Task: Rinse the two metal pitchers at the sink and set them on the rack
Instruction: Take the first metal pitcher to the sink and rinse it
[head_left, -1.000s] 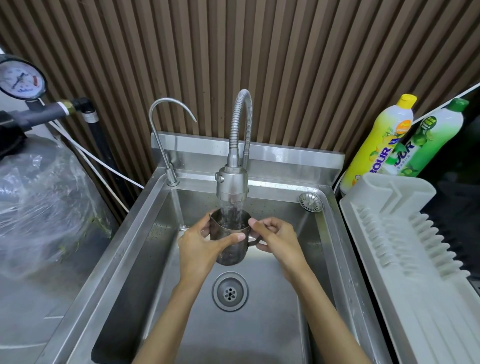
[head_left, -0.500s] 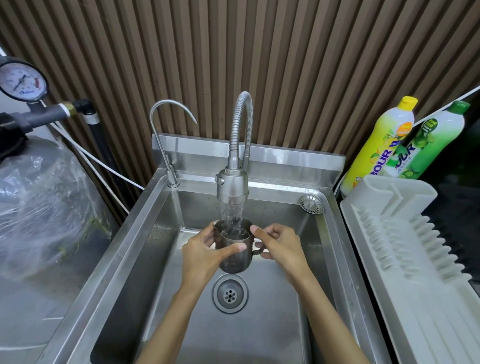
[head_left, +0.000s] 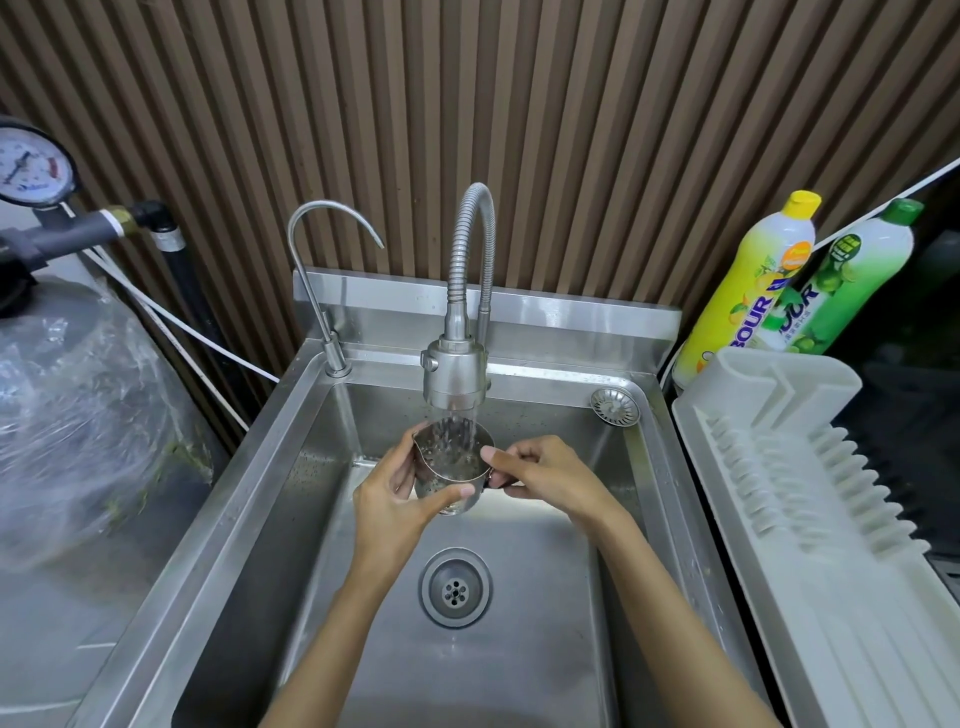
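Note:
A small metal pitcher is held upright in the steel sink, right under the spray head of the flexible faucet. Water runs from the head into the pitcher's open mouth. My left hand wraps around the pitcher's left side, thumb across its front. My right hand pinches the handle on the pitcher's right side. Only this one pitcher is in view. The white plastic dish rack lies to the right of the sink with nothing on it.
A thin gooseneck tap stands at the sink's back left. The drain sits below my hands and a loose strainer in the back right corner. Two detergent bottles stand behind the rack. A plastic-wrapped tank with a pressure gauge is on the left.
The pitcher stays under the running water, held by both hands. It has turned a little, so its inside and the splashing water show more clearly now.

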